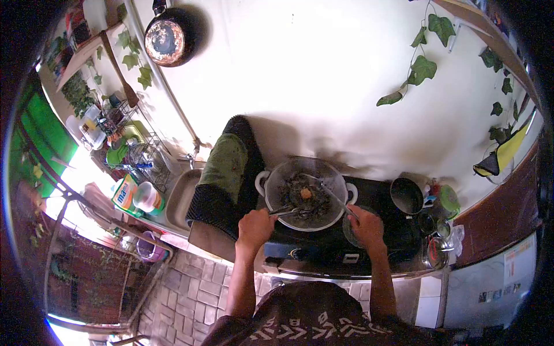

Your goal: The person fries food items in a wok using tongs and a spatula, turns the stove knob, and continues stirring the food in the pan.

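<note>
A wide grey metal pan (pixel 276 173) with two pale loop handles sits on the black stove (pixel 375 199). Dark, crumbly contents (pixel 291 199) cover its bottom, with a small orange-brown lump (pixel 306 193) near the middle. My left hand (pixel 257 228) is closed around a thin metal utensil (pixel 284 212) that reaches over the pan's near left rim; its tip is hard to make out. Closed on a long-handled metal utensil (pixel 333 194), my right hand (pixel 366 226) is at the near right rim. That utensil slants into the pan, and its head is partly lost among the contents.
A small black frying pan (pixel 407 195) is right of the pan, near several jars and containers. Left stands a dark panel draped with green cloth (pixel 222 167), beside the sink (pixel 182 199). A dish rack (pixel 144 153) is farther left. Another pan (pixel 167 40) hangs on the wall.
</note>
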### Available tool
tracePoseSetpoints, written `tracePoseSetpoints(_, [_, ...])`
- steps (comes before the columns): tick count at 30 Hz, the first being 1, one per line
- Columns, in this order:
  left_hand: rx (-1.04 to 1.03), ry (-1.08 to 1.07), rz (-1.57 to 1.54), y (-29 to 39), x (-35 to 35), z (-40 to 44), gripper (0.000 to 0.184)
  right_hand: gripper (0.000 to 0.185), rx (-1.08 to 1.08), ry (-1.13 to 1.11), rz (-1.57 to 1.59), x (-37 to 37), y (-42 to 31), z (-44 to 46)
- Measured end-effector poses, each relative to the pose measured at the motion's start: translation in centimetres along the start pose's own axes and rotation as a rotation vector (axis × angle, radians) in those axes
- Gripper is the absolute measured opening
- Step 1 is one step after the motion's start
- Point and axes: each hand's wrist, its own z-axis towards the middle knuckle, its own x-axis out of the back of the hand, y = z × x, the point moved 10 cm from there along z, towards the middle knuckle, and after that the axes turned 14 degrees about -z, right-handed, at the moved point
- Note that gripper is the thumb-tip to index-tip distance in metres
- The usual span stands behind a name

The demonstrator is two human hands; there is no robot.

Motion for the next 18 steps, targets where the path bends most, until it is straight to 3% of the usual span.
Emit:
tracePoseSetpoints(1, [-0.001, -0.003, -0.001, 0.0, -0.2, 0.0, 0.041, 0.031, 0.070, 0.099, 0.053, 0.2, -0.4, -0.2])
tracePoseSetpoints(7, [-0.032, 0.001, 0.055, 0.5, -0.1, 0.1, 0.040, 0.031, 0.168, 0.177, 0.034, -1.9, -0.9, -0.3])
tracePoseSetpoints(18, [0.021, -0.023, 0.003, -0.2, -0.6, -0.1, 0.039, 0.028, 0.186, 0.136, -0.013, -1.6, -1.7, -0.3])
